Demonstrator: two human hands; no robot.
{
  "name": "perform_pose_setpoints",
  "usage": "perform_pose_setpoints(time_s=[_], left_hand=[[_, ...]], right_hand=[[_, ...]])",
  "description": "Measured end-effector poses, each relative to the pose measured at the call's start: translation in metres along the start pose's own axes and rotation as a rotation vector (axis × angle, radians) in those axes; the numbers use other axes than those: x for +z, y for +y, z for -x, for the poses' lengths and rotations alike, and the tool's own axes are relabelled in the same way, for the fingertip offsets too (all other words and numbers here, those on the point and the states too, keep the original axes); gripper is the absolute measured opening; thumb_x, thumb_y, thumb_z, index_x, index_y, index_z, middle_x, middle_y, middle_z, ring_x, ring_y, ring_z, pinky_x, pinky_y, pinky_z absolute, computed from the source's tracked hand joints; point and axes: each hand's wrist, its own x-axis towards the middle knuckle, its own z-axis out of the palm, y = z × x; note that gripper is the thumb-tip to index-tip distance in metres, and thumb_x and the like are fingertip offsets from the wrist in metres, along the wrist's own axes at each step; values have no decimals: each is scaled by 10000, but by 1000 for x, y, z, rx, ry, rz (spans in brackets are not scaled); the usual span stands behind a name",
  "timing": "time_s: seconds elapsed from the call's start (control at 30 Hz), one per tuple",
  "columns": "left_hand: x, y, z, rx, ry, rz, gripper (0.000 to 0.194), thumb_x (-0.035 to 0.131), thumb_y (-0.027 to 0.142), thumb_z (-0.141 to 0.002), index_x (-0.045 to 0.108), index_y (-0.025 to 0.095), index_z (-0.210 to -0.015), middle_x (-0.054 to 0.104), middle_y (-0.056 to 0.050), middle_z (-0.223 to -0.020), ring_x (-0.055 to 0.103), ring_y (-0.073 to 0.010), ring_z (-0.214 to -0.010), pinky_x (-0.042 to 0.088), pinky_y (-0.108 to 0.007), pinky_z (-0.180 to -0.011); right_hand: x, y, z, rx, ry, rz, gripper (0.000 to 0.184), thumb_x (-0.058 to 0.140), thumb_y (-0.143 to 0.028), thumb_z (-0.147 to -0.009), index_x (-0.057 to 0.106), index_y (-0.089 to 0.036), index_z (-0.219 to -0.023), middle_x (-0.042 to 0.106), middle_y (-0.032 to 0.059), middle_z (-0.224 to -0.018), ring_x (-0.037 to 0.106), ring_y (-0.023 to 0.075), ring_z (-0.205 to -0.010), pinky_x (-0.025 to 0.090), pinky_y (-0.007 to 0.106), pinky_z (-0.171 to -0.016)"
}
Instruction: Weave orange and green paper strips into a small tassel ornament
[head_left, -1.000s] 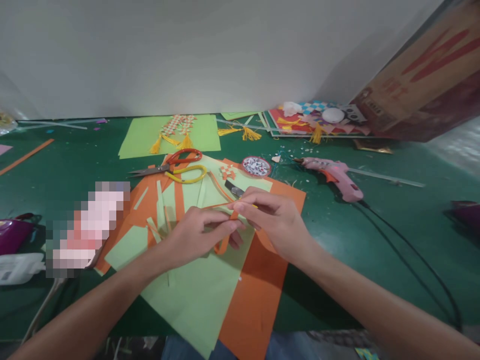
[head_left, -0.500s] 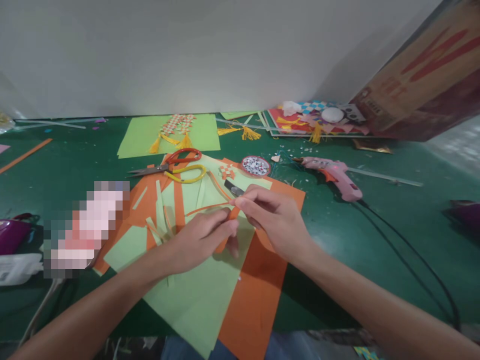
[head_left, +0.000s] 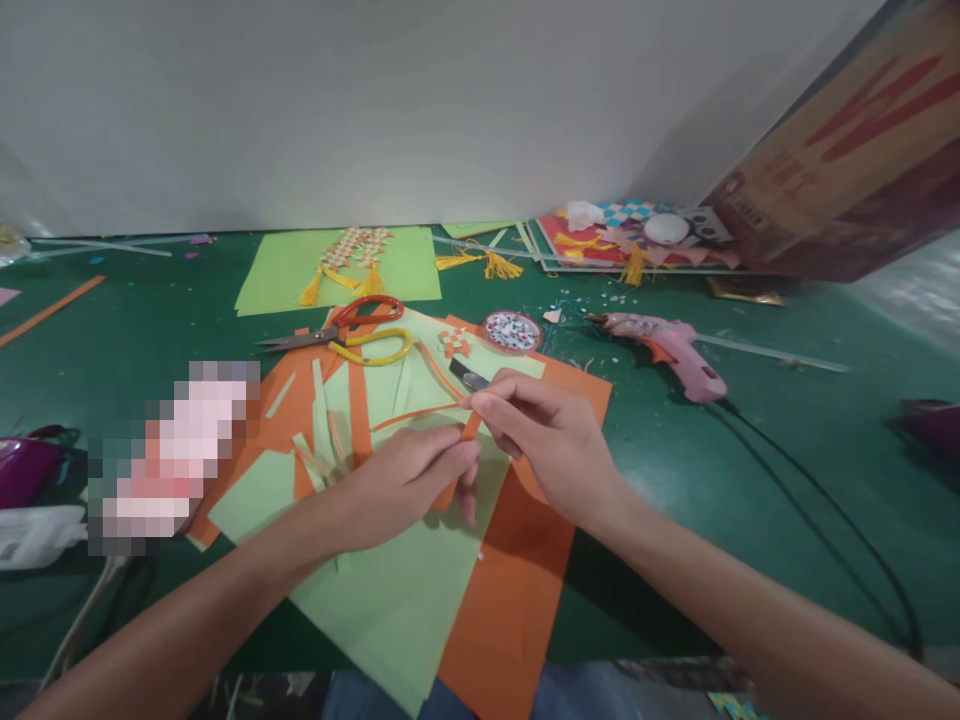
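Both my hands meet over a pile of paper in the middle of the green table. My left hand pinches an orange paper strip from below. From the right, my right hand pinches the same strip at its upper end. A thin tail of the strip runs off to the left over the papers. Under my hands lie a light green sheet and an orange sheet. A small craft knife lies just beyond my right fingers.
Red and yellow scissors lie behind the papers, beside a round dish of googly eyes. A pink glue gun with a black cable lies to the right. Woven paper pieces with tassels, craft boards and a cardboard box line the back.
My hands have drawn closer and shifted slightly; the loop of orange strip that hung below my left fingers is now folded up between both hands.
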Motion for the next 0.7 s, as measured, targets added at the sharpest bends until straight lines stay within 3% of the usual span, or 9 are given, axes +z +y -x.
perform_pose_setpoints(time_s=[0.27,0.7], left_hand=[[1,-1,0,4,-10,60,353,277,306,-986,473,192,-715,671,2,-680,606,-131,-692,426,-254,-669],[1,-1,1,-35,-4,172,340,285,341,-987,471,197,-743,666,8,-653,610,-141,-698,429,-264,-702]], right_hand=[[0,2,0,5,2,-16,292,674,-415,-771,588,-186,-611,420,-45,-576,340,77,-518,272,261,-478],[2,-4,2,92,-149,-90,312,689,-404,-765,550,-187,-588,561,-37,-498,400,69,-440,309,245,-467]])
